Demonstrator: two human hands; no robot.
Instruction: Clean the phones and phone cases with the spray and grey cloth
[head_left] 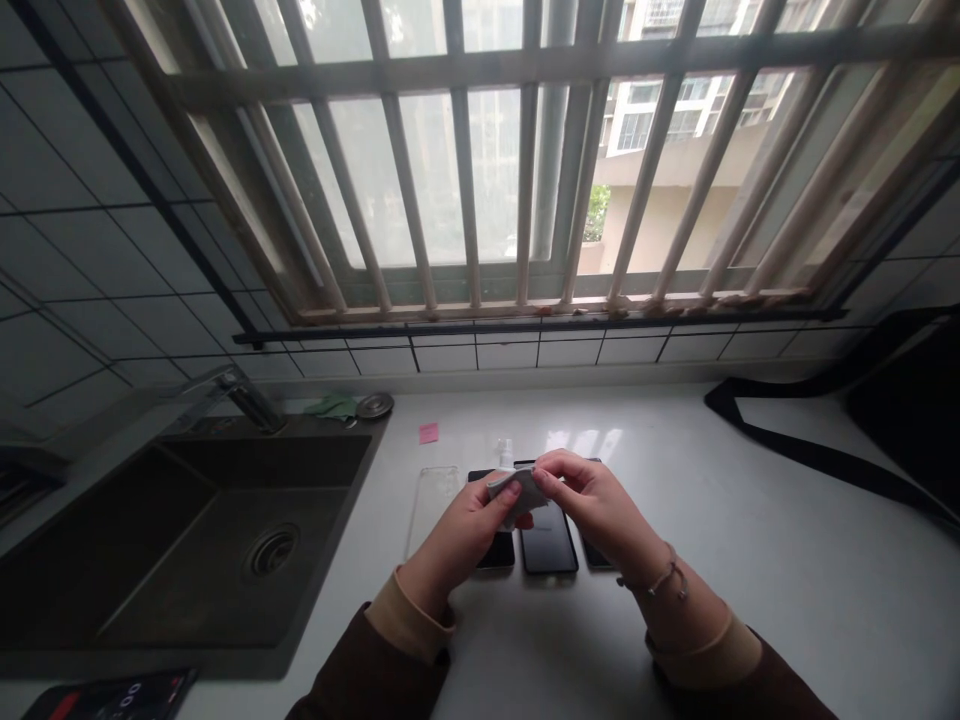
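Above the white stone countertop (750, 560), both hands meet over a row of dark glossy smartphones (549, 545) lying face up. Her left hand (457, 530) and right hand (592, 500) each pinch an edge of a small white folded wipe (517, 490), fingers closed on it, held just over the phones. Beside the phones lies a clear plastic phone case (431, 505). Further left sits a dark rectangular sink (150, 560); a small pink sticky note (428, 432) rests near the wall.
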